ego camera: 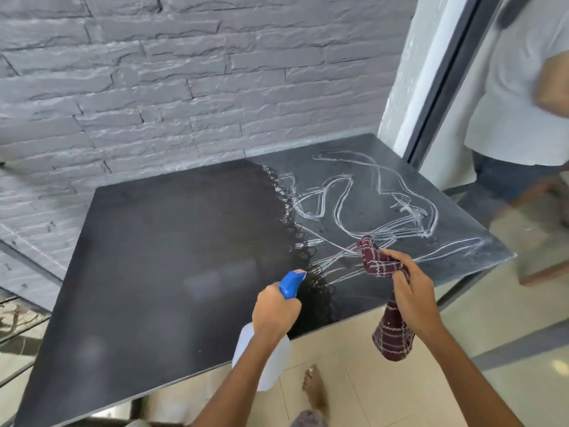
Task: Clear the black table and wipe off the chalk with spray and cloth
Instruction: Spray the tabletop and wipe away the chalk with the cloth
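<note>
Grey brick wall behind black table (154, 241), left part dark and clean, right part scrawled with white chalk (369, 195). Left hand (275, 312) clenched round neck of blue-topped spray bottle (271, 362) over near edge. Right hand (412, 285) gripping bunched maroon checked cloth (381, 260) above chalk.

One black table (154, 241) fills the centre of the frame, with one patch of chalk scribbles (369, 195) at centre right. Two hands enter from below, left hand (275, 312) and right hand (412, 288), alongside one spray bottle (268, 362) and one checked cloth (381, 260). One bare foot (314, 386) shows at lower centre, and one other person (508, 87) at upper right.
</note>
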Demonstrator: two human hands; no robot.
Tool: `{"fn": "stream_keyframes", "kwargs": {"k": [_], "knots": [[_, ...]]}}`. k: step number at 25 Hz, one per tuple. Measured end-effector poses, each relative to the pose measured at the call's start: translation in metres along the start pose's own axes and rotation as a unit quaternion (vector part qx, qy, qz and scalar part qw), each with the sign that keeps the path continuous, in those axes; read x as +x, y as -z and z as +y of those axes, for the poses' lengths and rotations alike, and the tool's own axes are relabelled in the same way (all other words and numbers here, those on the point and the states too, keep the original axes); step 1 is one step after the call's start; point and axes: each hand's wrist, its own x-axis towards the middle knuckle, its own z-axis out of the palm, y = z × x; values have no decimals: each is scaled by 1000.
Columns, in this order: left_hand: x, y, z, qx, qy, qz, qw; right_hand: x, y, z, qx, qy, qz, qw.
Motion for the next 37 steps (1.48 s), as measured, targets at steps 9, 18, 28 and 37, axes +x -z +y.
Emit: {"fn": "stream_keyframes", "kwargs": {"k": [9, 18, 28, 37], "knots": [[57, -15, 31, 46, 48, 62, 996, 73, 2, -5, 27, 19, -3, 999], [165, -16, 91, -8, 97, 135, 986, 188, -13, -26, 2, 74, -58, 996], [272, -5, 154, -65, 99, 177, 977, 285, -35, -23, -12, 53, -87, 995], [338, 13, 169, -85, 101, 228, 965, 339, -89, -17, -14, 56, -125, 991]]}}
